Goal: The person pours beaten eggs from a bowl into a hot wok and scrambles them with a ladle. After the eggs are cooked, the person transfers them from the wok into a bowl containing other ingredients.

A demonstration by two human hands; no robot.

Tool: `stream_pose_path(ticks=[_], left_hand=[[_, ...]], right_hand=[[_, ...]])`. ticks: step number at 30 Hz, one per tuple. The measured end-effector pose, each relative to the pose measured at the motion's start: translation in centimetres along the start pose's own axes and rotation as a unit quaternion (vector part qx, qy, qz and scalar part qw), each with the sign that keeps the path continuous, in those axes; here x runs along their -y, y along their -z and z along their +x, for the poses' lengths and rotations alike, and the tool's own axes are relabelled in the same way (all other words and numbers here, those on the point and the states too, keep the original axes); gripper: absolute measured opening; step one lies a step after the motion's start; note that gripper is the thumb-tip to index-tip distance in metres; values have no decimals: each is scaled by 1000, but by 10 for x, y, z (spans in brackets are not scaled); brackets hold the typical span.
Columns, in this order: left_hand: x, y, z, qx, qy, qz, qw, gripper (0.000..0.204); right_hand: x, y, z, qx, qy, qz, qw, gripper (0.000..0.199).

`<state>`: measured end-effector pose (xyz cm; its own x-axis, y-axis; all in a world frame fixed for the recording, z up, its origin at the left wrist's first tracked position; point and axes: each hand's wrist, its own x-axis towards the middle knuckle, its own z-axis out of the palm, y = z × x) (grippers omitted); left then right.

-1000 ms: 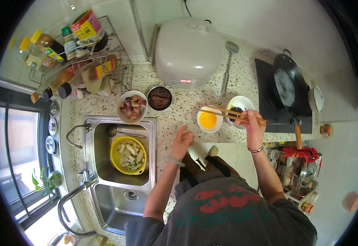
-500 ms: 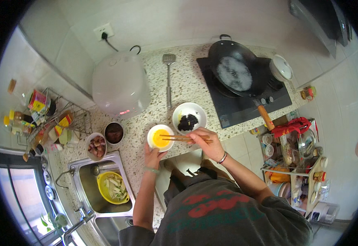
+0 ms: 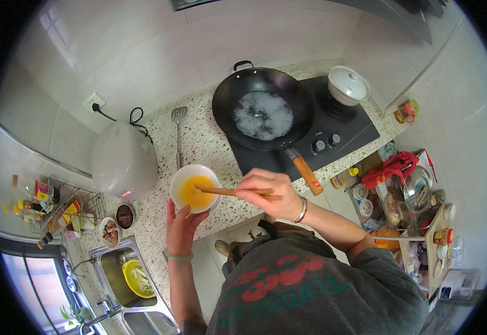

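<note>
Clock directions are taken from the bowl, twelve being straight ahead of the person. The countertop (image 3: 154,215) is hard and stone-like, cream with brown and grey flecks. Between one and two o'clock I find a deep, dark, round-bottomed wok (image 3: 228,109) on a flat black cooktop (image 3: 360,133); its smooth wooden handle (image 3: 308,175) points toward five. The wok holds a pale, frothy liquid (image 3: 263,116). Beyond it, at two, stands a glossy white lidded pot (image 3: 348,85). A slotted metal spatula (image 3: 179,137) lies near twelve; a rounded, light-grey rice cooker (image 3: 123,162) stands at ten. At seven, a yellow perforated plastic colander (image 3: 129,276) sits in a stainless steel sink (image 3: 109,269).

The item in hand is a smooth, round white bowl (image 3: 197,170), located over the counter's front edge. It contains opaque orange-yellow liquid (image 3: 190,196), egg-like, slightly paler in places. A second white rim (image 3: 216,204) shows behind it at four; contact between the two cannot be determined.

The left hand (image 3: 183,224) is partly curled, thumb and fingers spread, gripping the bowl's underside from six. The right hand (image 3: 274,185) is closed around slim brown wooden chopsticks (image 3: 222,191), which enter the bowl from three, tips in the liquid.
</note>
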<state>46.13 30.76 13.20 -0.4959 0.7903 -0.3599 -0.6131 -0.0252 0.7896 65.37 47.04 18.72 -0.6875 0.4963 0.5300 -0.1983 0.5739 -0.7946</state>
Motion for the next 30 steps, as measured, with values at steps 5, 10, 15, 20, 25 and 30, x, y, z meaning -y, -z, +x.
stream_pose_path(ticks=[5, 10, 15, 20, 25, 30], left_hand=[[24, -66, 36, 71, 26, -61, 995, 52], [43, -117, 70, 112, 38, -81, 990, 57], [55, -137, 89, 105, 41, -28, 993, 48], [52, -153, 99, 104, 49, -9, 993, 49], [54, -164, 115, 124, 55, 6, 991, 56], [58, -170, 130, 119, 55, 19, 991, 57]], right_hand=[[-20, 80, 0, -88, -108, 4, 990, 9], [-34, 134, -7, -110, -182, 93, 973, 15], [-52, 154, -6, -136, -227, 134, 955, 18], [-76, 173, 1, -165, -247, 151, 943, 24], [-89, 190, 3, -173, -263, 162, 935, 25], [-103, 202, 9, -186, -263, 150, 935, 27]])
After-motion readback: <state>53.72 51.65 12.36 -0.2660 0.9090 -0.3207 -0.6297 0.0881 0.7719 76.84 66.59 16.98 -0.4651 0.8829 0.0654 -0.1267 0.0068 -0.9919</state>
